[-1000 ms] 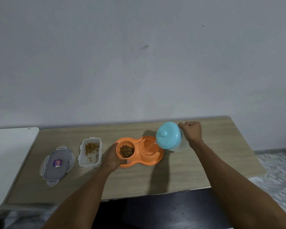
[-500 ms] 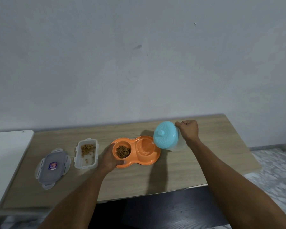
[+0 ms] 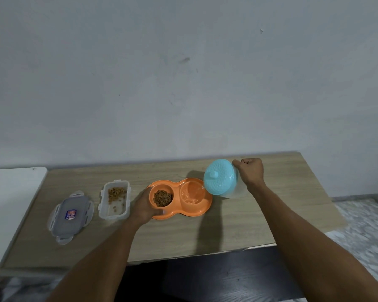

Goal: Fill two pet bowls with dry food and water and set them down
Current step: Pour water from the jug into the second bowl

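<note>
The orange double pet bowl (image 3: 197,211) sits on the wooden desk (image 3: 238,227), about midway along it and nearer the back edge than the front. Its left well holds a heap of dry food (image 3: 162,198); its right well holds shallow water (image 3: 192,195).

The left hand (image 3: 143,207) grips the bowl's left end. The thumb lies along the near rim and the fingers wrap round the outer edge, out of sight behind the bowl.

The right hand (image 3: 250,171) is closed in a fist on the far side of the water jug (image 3: 219,177), gripping it; the part it grasps is hidden. The jug is clear with a turquoise lid. It is lifted and tipped on its side toward the bowl, with its lid over the right well's far rim and a thin stream running into the water.

Just left of the left hand stands an open clear food container (image 3: 114,214) with some kibble in it. Its grey clip lid (image 3: 71,216) lies flat farther left, near the desk's left end, where a white surface (image 3: 11,203) adjoins.

A broad band of desk wood shows between the bowl and the front edge, and more shows right of the jug up to the desk's right end. The back edge runs along the wall (image 3: 183,94).
</note>
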